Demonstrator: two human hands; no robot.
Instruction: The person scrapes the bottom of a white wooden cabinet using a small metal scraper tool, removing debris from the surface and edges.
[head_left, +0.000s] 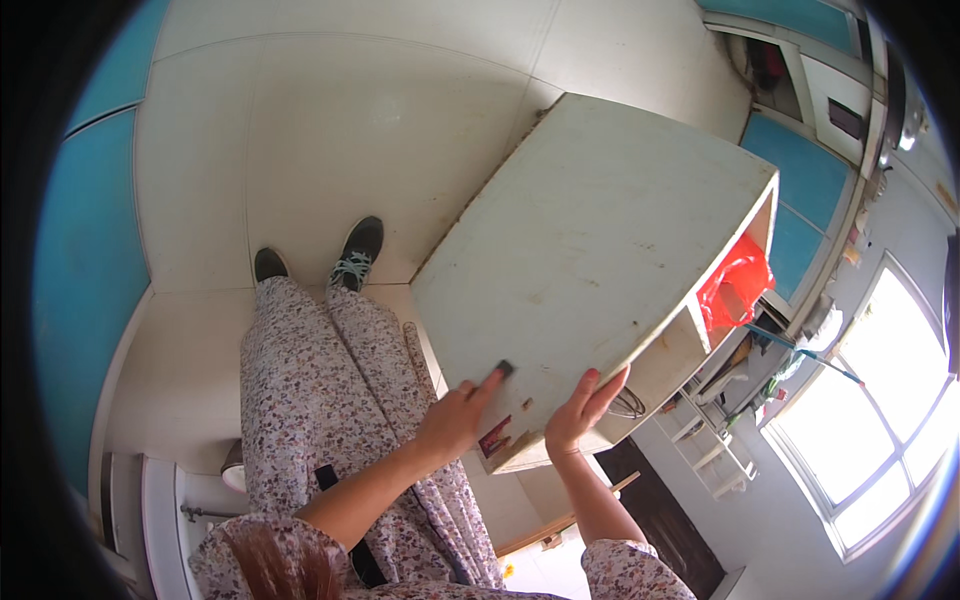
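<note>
My left hand (454, 420) reaches over the pale, worn side panel of a small cabinet (570, 225). At its extended fingertip is a small dark block (505, 367), held against the panel; its exact material cannot be told. My right hand (577, 420) grips the cabinet's long edge near the open compartments, thumb on the panel and fingers over the rim. Below the left fingers, a torn red sticker (495, 436) clings near the panel's corner. A red plastic bag (735, 289) fills one compartment, and a coil of wire (628, 403) shows beside my right hand.
Pale floor tiles (337, 135) surround my shoes (363, 244). Blue cabinet doors (90, 247) stand at the left, others (802, 172) at the upper right. A bright window (877, 420), a white rack (709, 450) and a blue pole (795, 349) are at the right.
</note>
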